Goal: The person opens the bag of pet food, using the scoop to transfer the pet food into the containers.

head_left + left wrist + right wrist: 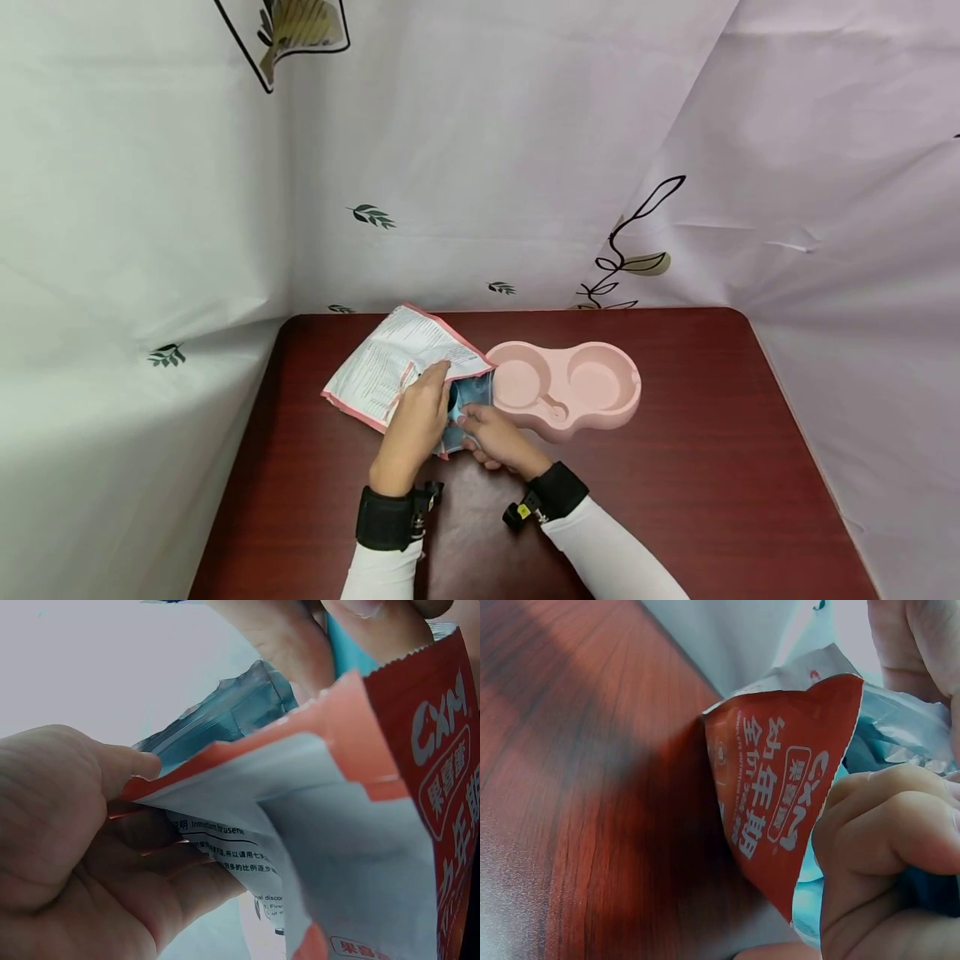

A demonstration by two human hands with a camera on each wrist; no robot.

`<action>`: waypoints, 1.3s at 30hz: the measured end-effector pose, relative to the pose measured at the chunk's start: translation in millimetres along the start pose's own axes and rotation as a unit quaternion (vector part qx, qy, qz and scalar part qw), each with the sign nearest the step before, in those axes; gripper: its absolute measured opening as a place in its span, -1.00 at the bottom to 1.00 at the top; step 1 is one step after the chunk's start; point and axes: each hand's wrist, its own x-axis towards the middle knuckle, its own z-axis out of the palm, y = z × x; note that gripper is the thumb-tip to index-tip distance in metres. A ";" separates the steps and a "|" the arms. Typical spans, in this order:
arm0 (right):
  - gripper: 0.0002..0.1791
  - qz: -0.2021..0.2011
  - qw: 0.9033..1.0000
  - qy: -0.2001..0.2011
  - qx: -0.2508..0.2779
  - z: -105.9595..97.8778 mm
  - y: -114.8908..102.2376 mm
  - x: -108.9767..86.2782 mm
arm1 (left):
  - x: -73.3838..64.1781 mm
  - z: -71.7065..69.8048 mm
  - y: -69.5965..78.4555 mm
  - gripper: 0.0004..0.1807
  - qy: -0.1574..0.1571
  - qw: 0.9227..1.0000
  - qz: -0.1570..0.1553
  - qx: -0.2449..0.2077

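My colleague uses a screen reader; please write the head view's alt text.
A person's left hand and right hand hold open a white, red-edged printed pouch with bluish lining. To its right, a pink double-bowl dish sits on a reddish-brown table.

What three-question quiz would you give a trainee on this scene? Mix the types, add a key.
1. True or false: the left hand pinches the edge of the open bag.

2. Multiple choice: which large Latin letters stand on the red panel of the bag?
A) ABC
B) CXM
C) TOP

3. Count: in the head view, how many large round wells does the pink dish on the table have?

Key:
1. True
2. B
3. Two
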 end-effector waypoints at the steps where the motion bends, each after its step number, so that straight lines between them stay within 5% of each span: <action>1: -0.70 -0.001 1.000 -0.004 0.002 -0.7 0.1 0.1 | 0.1 0.0 -0.4 -0.60 -0.001 1.000 -0.001 0.000; 18: -0.60 -0.051 0.998 -0.041 -0.014 -21.4 21.4 -12.9 | -0.2 -3.5 -3.8 -0.59 -0.014 1.000 -0.005 -0.009; 26: -0.42 -0.116 0.987 0.015 -0.107 -32.1 44.2 -15.9 | 0.3 -5.9 -6.8 -0.60 -0.007 1.000 -0.006 -0.010; 39: -0.54 -0.190 0.979 0.042 -0.065 -38.6 82.7 -8.4 | 2.9 -7.0 -9.7 -0.60 -0.007 1.000 0.002 -0.012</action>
